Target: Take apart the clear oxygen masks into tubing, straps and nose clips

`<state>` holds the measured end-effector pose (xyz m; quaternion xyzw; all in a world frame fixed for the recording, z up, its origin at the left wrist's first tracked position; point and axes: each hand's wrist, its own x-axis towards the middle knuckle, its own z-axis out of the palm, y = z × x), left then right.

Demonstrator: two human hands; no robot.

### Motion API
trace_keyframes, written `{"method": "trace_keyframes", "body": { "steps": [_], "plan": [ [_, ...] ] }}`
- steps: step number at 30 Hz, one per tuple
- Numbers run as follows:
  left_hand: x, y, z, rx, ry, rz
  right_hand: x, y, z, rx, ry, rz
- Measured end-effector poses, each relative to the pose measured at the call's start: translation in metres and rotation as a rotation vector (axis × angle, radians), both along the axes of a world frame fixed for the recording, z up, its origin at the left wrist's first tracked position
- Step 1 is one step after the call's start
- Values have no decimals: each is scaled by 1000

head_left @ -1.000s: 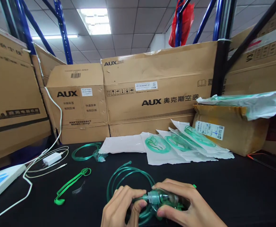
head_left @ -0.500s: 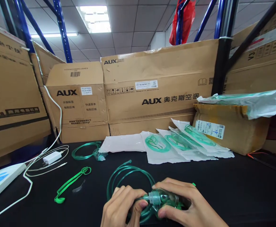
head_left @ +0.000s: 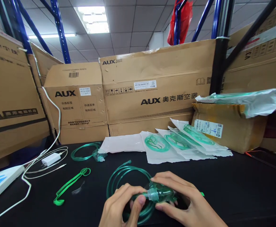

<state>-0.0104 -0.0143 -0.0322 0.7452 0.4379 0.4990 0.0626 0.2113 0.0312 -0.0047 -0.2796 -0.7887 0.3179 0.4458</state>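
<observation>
A clear green oxygen mask (head_left: 164, 192) with a frosted white connector (head_left: 153, 194) lies sideways at the table's front. My right hand (head_left: 190, 200) is closed around the mask body, thumb below and fingers above. My left hand (head_left: 121, 206) pinches the end of the green tubing (head_left: 115, 172) where it meets the connector; whether it is fully seated I cannot tell. The coiled tubing rests on the black table behind and beneath both hands, partly hidden by them. A bit of green strap (head_left: 202, 194) shows beyond my right hand.
Several white packets (head_left: 158, 159) of green tubing lie at the back, before AUX cartons (head_left: 152, 110). Another mask (head_left: 99, 155) with tubing sits back left. A green lanyard-like strap (head_left: 70, 183), a white charger (head_left: 51, 159) and a power strip (head_left: 5, 181) lie left.
The mask has turned slightly in my right hand, so more of its green body shows. My left hand keeps its pinch at the connector. The view has shifted slightly.
</observation>
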Motion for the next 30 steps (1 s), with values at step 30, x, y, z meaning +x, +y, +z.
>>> {"method": "trace_keyframes", "body": {
  "steps": [30],
  "plan": [
    [-7,3,-3,43,94,-39,0,3,-5,6,-11,40]
  ]
}}
